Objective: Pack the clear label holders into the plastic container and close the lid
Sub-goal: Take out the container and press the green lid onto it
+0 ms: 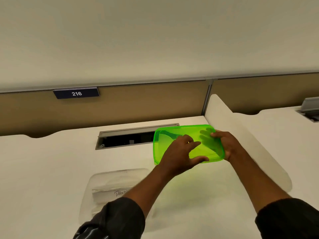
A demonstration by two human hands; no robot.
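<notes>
— So where is the translucent green rectangular plastic lid (183, 135)?

— Up off the desk, tilted, held between both hands. The left hand (179, 152) lies over its near face, fingers spread across the green plastic and thumb hooked at the lower edge. The right hand (224, 145) clasps the right-hand short edge, its fingers showing through the plastic from behind.

— And the clear rectangular plastic container (114, 187)?

— Lower, under and to the left of the left forearm, resting on the white desk surface (43, 169). It stands open, well apart from the lid. Inside lie clear flat label holders (110, 193), one bearing handwriting partly hidden by the forearm; how many there are I cannot tell.

— Anything in the way?

— The left forearm and its dark sleeve (117, 219) cross the container's near right corner. Beyond the hands, an open grey-framed cable slot (124, 139) is cut into the desk, its right end hidden behind the lid. Just right of the right hand rises a white rounded desk divider (241, 135). Farther off, a tan partition panel (138, 104) carries a dark number plate reading 216 (76, 93).
</notes>
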